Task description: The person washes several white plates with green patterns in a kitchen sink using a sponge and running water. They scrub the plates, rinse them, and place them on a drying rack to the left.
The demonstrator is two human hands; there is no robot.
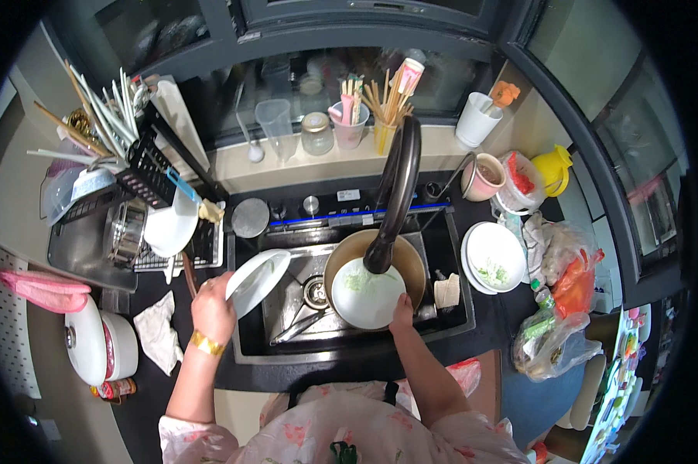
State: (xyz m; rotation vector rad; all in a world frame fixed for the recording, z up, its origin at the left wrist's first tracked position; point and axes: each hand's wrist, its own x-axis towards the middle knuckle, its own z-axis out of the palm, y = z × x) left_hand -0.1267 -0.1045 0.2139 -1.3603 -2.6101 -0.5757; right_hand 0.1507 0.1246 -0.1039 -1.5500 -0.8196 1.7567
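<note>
My left hand (214, 312) grips the rim of a white dish (259, 281), tilted over the left edge of the black sink (355, 354). With my right hand (402, 313) I hold the lower right rim of a white bowl (367, 304) that has green bits in it. This bowl is over a large round pot (414, 249) in the sink, under the dark pull-down faucet (400, 197). The faucet head covers part of the bowl's upper right rim. Left of the pot, the sink drain (315, 290) shows, with a long dark-handled utensil (298, 327) below it.
Stacked white bowls (496, 255) with green bits stand right of the sink. Plastic bags (558, 345) lie beyond them. A dish rack (209, 243) with utensils and a pan stands left, above a white cloth (158, 333) and a lidded white pot (122, 348). Cups and a jar (317, 134) line the sill.
</note>
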